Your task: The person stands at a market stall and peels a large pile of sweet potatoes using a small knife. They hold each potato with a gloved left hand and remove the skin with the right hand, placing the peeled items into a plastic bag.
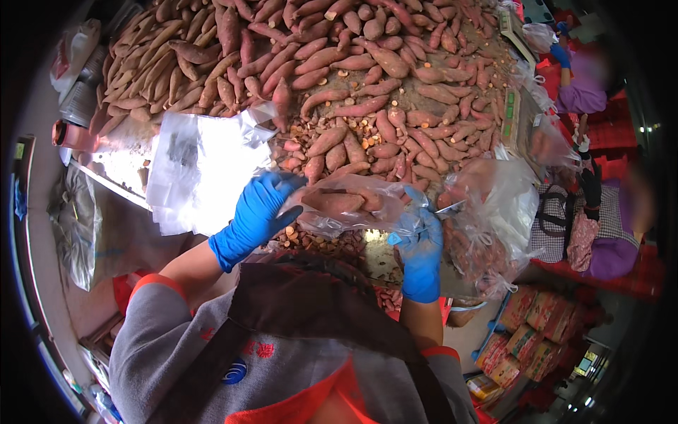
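A clear plastic bag [349, 204] with sweet potatoes inside lies stretched between my two blue-gloved hands. My left hand [259, 212] grips its left end, thumb and fingers around the plastic. At its right end, my right hand [421, 233] holds the plastic and also a small knife [450, 208], whose blade points right. Beyond the bag, loose sweet potatoes [326, 140] rest among cut ends and trimmings. A stack of flat clear plastic bags [196, 169] lies left of my left hand. Filled, knotted bags of sweet potatoes [476, 249] are to the right of my right hand.
A large heap of sweet potatoes [318, 53] covers the table's far part. Scales [516, 122] stand along the right side. Two co-workers with gloved hands are at the far right. Stacked cartons [529, 334] stand at lower right, and a pink-lidded jar [74, 137] at far left.
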`<act>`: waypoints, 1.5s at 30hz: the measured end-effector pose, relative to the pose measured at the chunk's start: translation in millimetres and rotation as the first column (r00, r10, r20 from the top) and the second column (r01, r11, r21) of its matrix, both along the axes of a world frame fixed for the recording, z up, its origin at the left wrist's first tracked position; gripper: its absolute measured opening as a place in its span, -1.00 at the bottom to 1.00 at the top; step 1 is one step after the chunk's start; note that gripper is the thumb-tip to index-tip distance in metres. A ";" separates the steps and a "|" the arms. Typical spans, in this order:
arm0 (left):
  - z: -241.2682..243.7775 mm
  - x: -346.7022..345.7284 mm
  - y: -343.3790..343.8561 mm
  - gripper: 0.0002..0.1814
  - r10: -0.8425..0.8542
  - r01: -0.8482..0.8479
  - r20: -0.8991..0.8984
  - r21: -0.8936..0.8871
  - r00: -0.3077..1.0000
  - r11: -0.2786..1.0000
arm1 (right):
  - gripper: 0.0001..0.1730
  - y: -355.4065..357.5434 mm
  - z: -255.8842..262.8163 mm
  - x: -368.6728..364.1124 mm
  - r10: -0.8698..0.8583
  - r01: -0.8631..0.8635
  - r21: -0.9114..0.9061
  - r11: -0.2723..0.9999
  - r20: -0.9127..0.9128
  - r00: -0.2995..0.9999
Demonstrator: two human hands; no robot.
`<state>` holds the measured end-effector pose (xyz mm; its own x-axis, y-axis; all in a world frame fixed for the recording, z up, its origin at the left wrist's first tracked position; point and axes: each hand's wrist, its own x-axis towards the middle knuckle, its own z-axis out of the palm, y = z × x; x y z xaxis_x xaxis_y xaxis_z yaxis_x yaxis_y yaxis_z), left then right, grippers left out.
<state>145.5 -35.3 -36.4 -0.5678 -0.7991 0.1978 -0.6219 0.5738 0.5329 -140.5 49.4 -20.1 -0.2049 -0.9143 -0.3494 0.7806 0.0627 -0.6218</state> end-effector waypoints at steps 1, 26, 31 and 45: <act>4.0 -2.6 -3.9 -0.36 0.098 -0.109 -0.115 -0.094 0.989 0.990 | -0.47 -0.5 0.0 1.1 0.002 -0.002 0.012 1.000 -0.003 1.000; 49.5 49.4 -52.7 -0.85 0.274 0.410 -0.547 0.807 0.791 0.425 | -0.77 8.4 77.0 -4.8 0.584 -0.648 -0.190 0.738 -0.302 0.754; 30.9 41.4 -86.3 -0.70 0.285 0.467 -0.674 0.700 0.681 0.541 | -0.66 -5.8 41.6 1.7 0.599 -0.600 0.016 0.800 -0.099 0.795; -85.6 -144.4 -198.8 -0.75 0.045 0.260 -0.487 0.540 0.872 0.801 | -0.63 -20.2 -20.9 -3.9 0.448 -0.462 0.126 0.878 0.122 0.885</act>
<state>1.1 -234.0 -122.0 -0.6212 -0.7834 -0.0189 -0.1730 0.1135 0.9784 -144.4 29.1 -41.0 0.2586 -0.8358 -0.4844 0.6937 0.5096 -0.5090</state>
